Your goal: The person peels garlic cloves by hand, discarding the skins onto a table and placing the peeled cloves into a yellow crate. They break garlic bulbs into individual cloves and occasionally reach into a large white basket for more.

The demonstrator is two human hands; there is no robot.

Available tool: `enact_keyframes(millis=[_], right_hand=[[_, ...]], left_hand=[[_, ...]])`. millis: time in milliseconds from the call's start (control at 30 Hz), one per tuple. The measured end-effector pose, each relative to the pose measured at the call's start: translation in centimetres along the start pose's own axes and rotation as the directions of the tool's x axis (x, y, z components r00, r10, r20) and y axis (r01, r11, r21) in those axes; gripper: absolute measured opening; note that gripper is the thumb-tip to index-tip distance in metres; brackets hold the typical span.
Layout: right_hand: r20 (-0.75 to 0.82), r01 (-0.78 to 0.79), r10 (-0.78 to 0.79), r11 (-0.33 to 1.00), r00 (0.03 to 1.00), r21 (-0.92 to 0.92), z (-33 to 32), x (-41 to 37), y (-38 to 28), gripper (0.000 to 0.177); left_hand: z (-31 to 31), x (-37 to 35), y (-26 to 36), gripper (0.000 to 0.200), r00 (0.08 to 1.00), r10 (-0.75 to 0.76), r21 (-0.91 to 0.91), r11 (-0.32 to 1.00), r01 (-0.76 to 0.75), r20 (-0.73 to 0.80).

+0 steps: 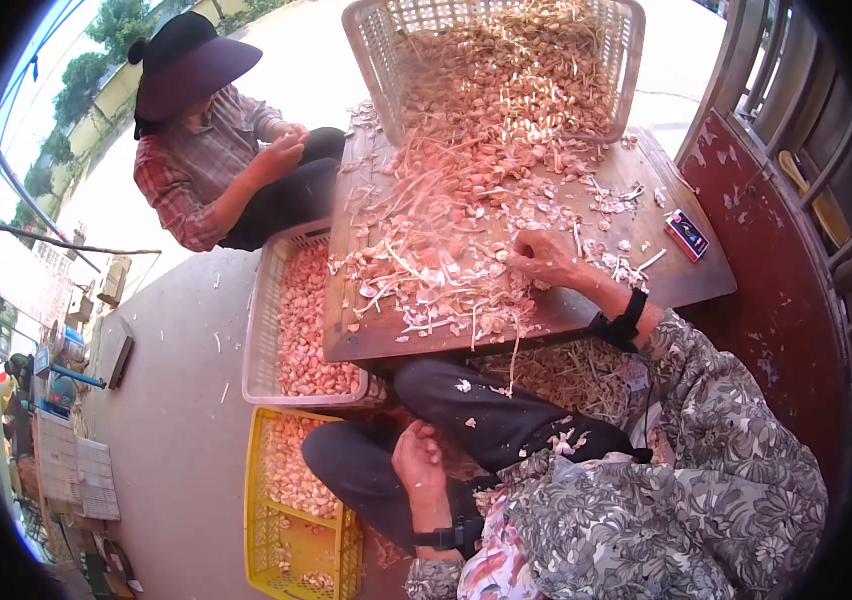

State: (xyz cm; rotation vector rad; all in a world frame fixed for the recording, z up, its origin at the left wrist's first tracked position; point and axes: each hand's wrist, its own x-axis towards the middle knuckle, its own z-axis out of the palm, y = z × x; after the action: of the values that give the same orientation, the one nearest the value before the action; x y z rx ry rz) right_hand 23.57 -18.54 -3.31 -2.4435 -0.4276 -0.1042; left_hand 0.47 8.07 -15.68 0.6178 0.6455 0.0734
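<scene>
My right hand reaches over the wooden table, its fingers curled down at the edge of a heap of garlic with loose skins and dry stalks. Whatever lies between those fingertips is hidden. Lower down, my left hand is held closed above my lap, beside my knee; I cannot make out what its fingers hold. Nearest to it stands a yellow crate with garlic cloves in it. Bits of garlic skin lie on my dark trousers.
A tipped pale crate of garlic spills onto the table. Another crate of cloves stands left of it. A small dark box lies at the table's right side, near a red panel. A co-worker sits across, hands together.
</scene>
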Motion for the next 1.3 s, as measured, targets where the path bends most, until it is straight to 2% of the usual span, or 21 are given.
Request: enact_keyframes(millis=[33, 67, 100, 133, 167, 233, 267, 433, 500, 633, 700, 733, 800, 833, 900, 933, 1000, 1033, 1100, 1167, 1300], right_hand=[[-0.003, 0.002, -0.002, 1.000, 1.000, 0.006, -0.1, 0.1, 0.8, 0.016], [0.130, -0.189, 0.144, 0.865, 0.981, 0.465, -0.6, 0.2, 2.1, 0.015], [0.311, -0.373, 0.206, 0.501, 0.928, 0.781, -0.7, 0.1, 3.3, 0.013], [0.324, -0.364, 0.199, 0.211, 0.925, 0.907, -1.0, -0.1, 3.5, 0.007], [0.321, -0.360, 0.201, 0.209, 0.926, 0.909, -1.0, -0.3, 3.7, 0.007], [0.354, -0.328, 0.133, -0.180, 0.926, 0.927, -1.0, -0.3, 4.2, 0.008], [0.359, -0.337, 0.074, -0.213, 0.930, 0.917, -1.0, -0.2, 4.5, 0.009], [0.461, -0.425, 0.108, -0.246, 0.881, 0.871, -1.1, 0.2, 3.7, 0.014], [0.524, -0.461, 0.144, -0.321, 0.840, 0.827, -1.3, 0.2, 3.0, 0.015], [0.491, -0.445, 0.209, -0.232, 0.846, 0.865, -0.6, 0.7, 3.6, 0.017], [0.281, -0.356, 0.315, 0.213, 0.907, 0.910, -0.5, 0.9, 3.0, 0.018], [0.281, -0.356, 0.315, 0.212, 0.906, 0.910, -0.4, 1.1, 2.9, 0.018], [0.101, -0.189, 0.161, 0.766, 0.982, 0.614, -0.2, 1.7, 2.8, 0.015], [0.101, -0.190, 0.162, 0.766, 0.982, 0.614, 0.1, 2.2, 2.6, 0.015], [-0.095, 0.062, -0.043, 0.976, 0.995, 0.210, 1.1, 3.4, 2.2, 0.022], [-0.092, 0.061, -0.042, 0.975, 0.995, 0.212, 1.3, 3.6, 1.8, 0.022], [-0.048, 0.266, -0.272, 0.959, 0.961, -0.102, 1.7, 4.0, 1.2, 0.022], [-0.046, 0.262, -0.268, 0.960, 0.962, -0.101, 1.8, 4.3, 1.1, 0.022], [0.176, 0.251, -0.213, 0.938, 0.961, -0.237, 1.7, 5.1, 0.8, 0.019], [0.172, 0.255, -0.217, 0.935, 0.961, -0.247, 2.1, 5.5, 0.8, 0.017], [0.309, 0.227, -0.139, 0.936, 0.941, -0.270, 2.1, 6.4, 0.9, 0.017]], left_hand=[[-0.1, 0.0, 0.0, 0.026, 1.000, -0.001, 0.005, 1.000, 0.001, -0.009], [-0.2, 0.1, -0.1, 0.026, 1.000, 0.003, 0.010, 1.000, -0.003, -0.008], [-0.3, 0.2, -0.2, 0.025, 1.000, 0.000, 0.020, 1.000, 0.000, -0.014], [-0.2, 0.3, -0.2, 0.025, 1.000, -0.003, 0.030, 1.000, 0.004, -0.018], [-0.1, 0.2, -0.3, 0.025, 1.000, -0.003, 0.035, 0.999, 0.003, -0.015], [0.3, 0.2, -0.3, 0.023, 0.999, -0.008, 0.073, 0.997, 0.011, -0.054], [0.3, 0.3, -0.4, 0.023, 0.999, -0.011, 0.078, 0.997, 0.014, -0.049], [0.2, 0.4, -0.6, 0.024, 0.995, -0.001, 0.102, 0.995, 0.011, -0.097], [0.4, 0.2, -0.5, 0.024, 0.995, 0.004, 0.112, 0.994, 0.007, -0.100], [0.4, 0.3, -0.6, 0.024, 0.995, 0.014, 0.124, 0.992, -0.001, -0.100], [0.4, 0.2, -0.6, 0.024, 0.995, 0.015, 0.125, 0.992, -0.003, -0.096], [0.4, 0.2, -0.6, 0.024, 0.996, 0.015, 0.126, 0.992, -0.004, -0.091], [0.4, 0.3, -0.7, 0.024, 0.996, 0.013, 0.125, 0.992, -0.001, -0.092], [0.4, 0.4, -0.7, 0.025, 0.996, 0.010, 0.123, 0.992, 0.002, -0.092], [0.4, 0.4, -0.7, 0.024, 0.996, 0.010, 0.123, 0.992, 0.001, -0.091], [0.5, 0.3, -0.7, 0.024, 0.996, 0.012, 0.122, 0.992, -0.001, -0.089], [0.8, 0.1, -0.5, 0.023, 0.995, 0.009, 0.121, 0.993, 0.003, -0.098], [0.9, 0.0, -0.4, 0.023, 0.995, 0.008, 0.119, 0.993, 0.005, -0.103], [0.9, -0.1, -0.4, 0.023, 0.995, 0.008, 0.121, 0.993, 0.004, -0.100], [1.0, -0.1, -0.4, 0.022, 0.995, 0.011, 0.123, 0.992, 0.001, -0.095], [0.6, 0.0, -0.4, 0.020, 0.997, 0.007, 0.116, 0.993, 0.002, -0.081]])
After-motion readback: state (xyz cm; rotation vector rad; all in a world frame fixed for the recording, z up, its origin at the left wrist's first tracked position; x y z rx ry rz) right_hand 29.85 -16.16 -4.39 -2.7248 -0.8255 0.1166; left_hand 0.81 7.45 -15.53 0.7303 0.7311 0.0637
